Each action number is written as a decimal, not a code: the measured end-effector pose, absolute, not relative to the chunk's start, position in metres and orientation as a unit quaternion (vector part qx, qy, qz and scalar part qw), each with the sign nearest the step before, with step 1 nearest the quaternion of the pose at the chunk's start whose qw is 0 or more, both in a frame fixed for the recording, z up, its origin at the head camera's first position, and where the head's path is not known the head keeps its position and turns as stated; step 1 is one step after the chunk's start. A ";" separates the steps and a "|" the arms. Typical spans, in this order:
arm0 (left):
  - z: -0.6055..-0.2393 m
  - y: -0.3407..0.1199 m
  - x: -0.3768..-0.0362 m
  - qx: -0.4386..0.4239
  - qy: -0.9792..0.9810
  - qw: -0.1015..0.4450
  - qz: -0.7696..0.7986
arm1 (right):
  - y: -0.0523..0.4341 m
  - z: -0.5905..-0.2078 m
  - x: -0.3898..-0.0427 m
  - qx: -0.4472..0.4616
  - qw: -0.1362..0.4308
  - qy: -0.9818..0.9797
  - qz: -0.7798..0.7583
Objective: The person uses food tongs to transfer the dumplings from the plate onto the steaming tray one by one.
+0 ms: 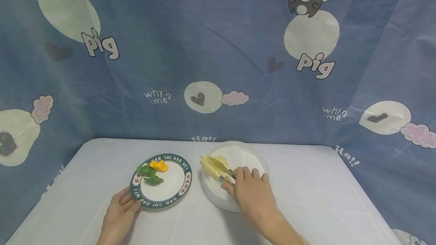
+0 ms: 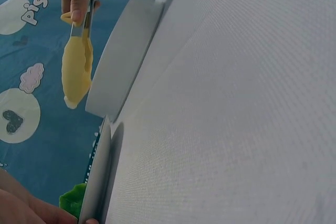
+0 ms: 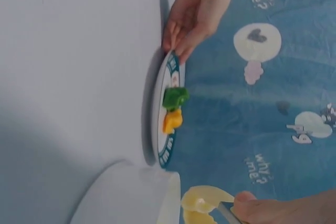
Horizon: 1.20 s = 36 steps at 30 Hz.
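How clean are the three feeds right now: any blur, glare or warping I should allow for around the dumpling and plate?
Head view: even soft light, no glare, wide-angle bowing at the edges; the yellow dumpling is slightly soft. Left wrist view: rotated sideways, the plate edge-on and the left hand blurred at the corner. Right wrist view: also rotated, generally soft, the right hand cut off by the frame.

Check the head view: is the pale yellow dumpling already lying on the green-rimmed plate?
No, the pale yellow dumpling is gripped in tongs held by the right hand over the white steamer tray, apart from the plate.
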<state>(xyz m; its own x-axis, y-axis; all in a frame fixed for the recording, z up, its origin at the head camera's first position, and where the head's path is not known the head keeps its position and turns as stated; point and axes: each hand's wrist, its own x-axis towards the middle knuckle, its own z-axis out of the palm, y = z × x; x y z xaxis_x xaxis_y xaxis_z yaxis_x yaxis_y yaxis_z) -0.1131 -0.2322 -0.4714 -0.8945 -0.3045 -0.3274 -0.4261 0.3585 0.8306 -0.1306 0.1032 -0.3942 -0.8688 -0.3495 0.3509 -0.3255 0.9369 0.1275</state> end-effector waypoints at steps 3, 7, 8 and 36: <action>-0.471 -0.232 -0.113 -0.223 0.826 0.061 0.514 | 0.108 -0.394 -0.132 0.170 0.186 -0.967 -0.029; -0.472 -0.232 -0.113 -0.222 0.829 0.061 0.509 | 0.115 -0.393 -0.133 0.156 0.177 -0.972 -0.015; -0.473 -0.232 -0.113 -0.222 0.830 0.060 0.508 | 0.118 -0.393 -0.134 0.152 0.174 -0.973 -0.012; -0.476 -0.232 -0.114 -0.221 0.833 0.057 0.504 | 0.147 -0.395 -0.144 0.104 0.166 -0.981 0.004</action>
